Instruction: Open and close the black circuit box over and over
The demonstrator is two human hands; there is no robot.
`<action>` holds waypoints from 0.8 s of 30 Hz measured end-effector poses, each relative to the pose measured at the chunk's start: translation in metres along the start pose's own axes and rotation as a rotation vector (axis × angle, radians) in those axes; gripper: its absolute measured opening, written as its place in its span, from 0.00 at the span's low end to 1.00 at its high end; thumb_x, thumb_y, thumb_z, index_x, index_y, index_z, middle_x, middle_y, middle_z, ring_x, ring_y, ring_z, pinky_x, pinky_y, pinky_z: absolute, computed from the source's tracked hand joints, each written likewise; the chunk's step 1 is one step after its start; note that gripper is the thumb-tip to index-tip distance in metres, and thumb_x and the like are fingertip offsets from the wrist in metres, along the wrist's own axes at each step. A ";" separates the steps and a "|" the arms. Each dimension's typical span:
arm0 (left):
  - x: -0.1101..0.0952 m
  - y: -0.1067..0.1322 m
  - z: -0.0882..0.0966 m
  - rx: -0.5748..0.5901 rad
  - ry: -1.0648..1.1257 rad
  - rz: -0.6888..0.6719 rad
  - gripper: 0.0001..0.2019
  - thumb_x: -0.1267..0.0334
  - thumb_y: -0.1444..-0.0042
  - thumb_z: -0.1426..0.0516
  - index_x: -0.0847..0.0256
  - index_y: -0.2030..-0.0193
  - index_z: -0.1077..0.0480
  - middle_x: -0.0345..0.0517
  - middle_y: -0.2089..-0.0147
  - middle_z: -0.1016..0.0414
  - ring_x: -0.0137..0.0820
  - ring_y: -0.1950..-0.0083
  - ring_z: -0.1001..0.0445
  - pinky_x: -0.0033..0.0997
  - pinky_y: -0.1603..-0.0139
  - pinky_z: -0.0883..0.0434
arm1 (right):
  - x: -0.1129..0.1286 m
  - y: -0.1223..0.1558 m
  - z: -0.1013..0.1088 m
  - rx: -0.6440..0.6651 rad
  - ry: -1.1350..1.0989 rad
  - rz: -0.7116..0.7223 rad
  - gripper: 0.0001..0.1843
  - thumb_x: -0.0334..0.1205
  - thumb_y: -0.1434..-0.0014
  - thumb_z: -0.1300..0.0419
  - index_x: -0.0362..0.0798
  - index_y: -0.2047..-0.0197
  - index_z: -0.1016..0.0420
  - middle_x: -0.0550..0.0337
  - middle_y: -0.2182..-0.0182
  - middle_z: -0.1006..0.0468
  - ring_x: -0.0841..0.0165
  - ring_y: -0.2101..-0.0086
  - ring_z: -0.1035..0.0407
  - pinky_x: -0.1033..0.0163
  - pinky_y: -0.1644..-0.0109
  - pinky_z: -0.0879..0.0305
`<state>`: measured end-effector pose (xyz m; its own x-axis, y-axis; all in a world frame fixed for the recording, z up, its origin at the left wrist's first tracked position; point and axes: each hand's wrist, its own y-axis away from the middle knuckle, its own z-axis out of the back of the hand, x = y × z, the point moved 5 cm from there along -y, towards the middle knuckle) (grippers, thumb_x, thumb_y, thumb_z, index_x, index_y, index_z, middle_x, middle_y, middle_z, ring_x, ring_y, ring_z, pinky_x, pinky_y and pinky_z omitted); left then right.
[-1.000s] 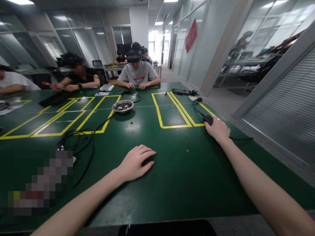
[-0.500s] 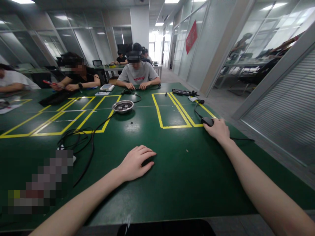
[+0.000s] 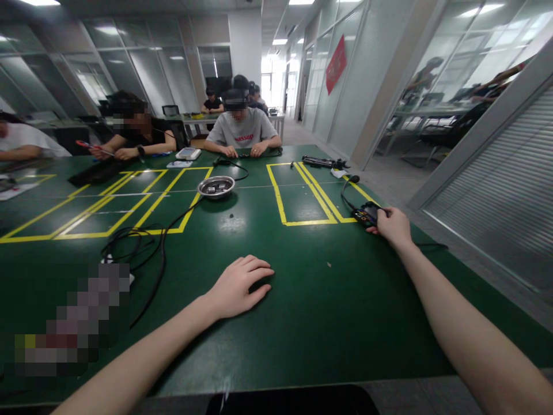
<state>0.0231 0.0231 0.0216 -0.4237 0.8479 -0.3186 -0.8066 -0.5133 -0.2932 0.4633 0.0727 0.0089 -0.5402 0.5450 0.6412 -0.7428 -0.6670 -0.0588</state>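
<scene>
Gripping a small black device (image 3: 365,214) with the right hand (image 3: 394,229), clenched between thumb and curled fingers at its right end, over the near corner of the rightmost yellow tape outline (image 3: 309,223). Resting the left hand (image 3: 242,286) relaxed and palm down on the green table (image 3: 302,334), thumb spread from the fingers, well apart from the device. Cannot see the gripped end, hidden by the right hand, nor tell whether touching the tabletop or just above it. Can make out coloured specks on the device's face (too small to identify). Cannot recognise the pixelated object (image 3: 78,317) at left, nor name the pieces inside the metal bowl (image 3: 216,197). Lose both forearms (image 3: 142,360) at the frame's edge.
</scene>
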 end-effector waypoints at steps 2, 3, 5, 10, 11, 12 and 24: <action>0.000 0.000 -0.001 0.004 0.001 0.001 0.12 0.61 0.32 0.42 0.57 0.44 0.25 0.50 0.43 0.20 0.41 0.43 0.23 0.45 0.44 0.26 | 0.000 -0.002 0.000 0.026 0.025 -0.010 0.22 0.40 0.29 0.50 0.40 0.38 0.29 0.54 0.73 0.20 0.60 0.74 0.21 0.58 0.62 0.25; 0.000 0.000 -0.002 0.007 0.003 0.003 0.12 0.61 0.32 0.42 0.57 0.44 0.25 0.50 0.43 0.20 0.41 0.43 0.23 0.45 0.44 0.26 | 0.000 -0.002 0.001 0.033 0.045 -0.010 0.22 0.41 0.30 0.49 0.41 0.38 0.28 0.54 0.73 0.19 0.59 0.73 0.21 0.56 0.61 0.25; 0.000 0.000 -0.002 0.009 0.007 0.006 0.12 0.61 0.32 0.42 0.57 0.45 0.24 0.50 0.43 0.20 0.41 0.43 0.23 0.45 0.44 0.26 | 0.001 -0.004 0.001 0.036 0.096 -0.003 0.22 0.41 0.31 0.48 0.41 0.39 0.28 0.53 0.73 0.20 0.56 0.70 0.20 0.53 0.55 0.25; -0.001 0.000 -0.001 0.011 0.010 0.008 0.12 0.60 0.31 0.43 0.57 0.45 0.24 0.50 0.43 0.20 0.41 0.43 0.24 0.45 0.43 0.26 | 0.004 -0.002 0.002 0.003 0.193 0.053 0.29 0.46 0.33 0.43 0.41 0.33 0.33 0.43 0.58 0.18 0.51 0.58 0.20 0.48 0.47 0.29; -0.001 0.000 -0.001 0.012 0.009 0.006 0.12 0.60 0.31 0.43 0.57 0.45 0.24 0.50 0.43 0.20 0.40 0.43 0.24 0.45 0.43 0.26 | 0.005 -0.001 0.003 -0.016 0.219 0.076 0.31 0.49 0.34 0.42 0.42 0.33 0.33 0.40 0.52 0.20 0.51 0.57 0.21 0.49 0.47 0.28; -0.001 0.000 -0.001 0.011 0.008 0.005 0.12 0.60 0.31 0.44 0.57 0.45 0.24 0.50 0.44 0.20 0.40 0.43 0.24 0.44 0.43 0.26 | 0.006 0.001 0.004 -0.037 0.249 0.103 0.31 0.51 0.36 0.40 0.44 0.34 0.31 0.39 0.47 0.22 0.51 0.56 0.22 0.49 0.49 0.28; -0.001 0.000 0.000 0.014 -0.001 0.009 0.11 0.62 0.32 0.42 0.58 0.47 0.23 0.50 0.44 0.20 0.41 0.44 0.23 0.45 0.44 0.25 | 0.012 -0.004 0.003 -0.093 0.264 0.356 0.24 0.52 0.47 0.32 0.47 0.51 0.17 0.47 0.58 0.17 0.50 0.57 0.23 0.51 0.56 0.26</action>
<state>0.0239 0.0221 0.0226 -0.4313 0.8435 -0.3202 -0.8085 -0.5188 -0.2777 0.4609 0.0803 0.0192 -0.8422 0.4086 0.3519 -0.5179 -0.7947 -0.3165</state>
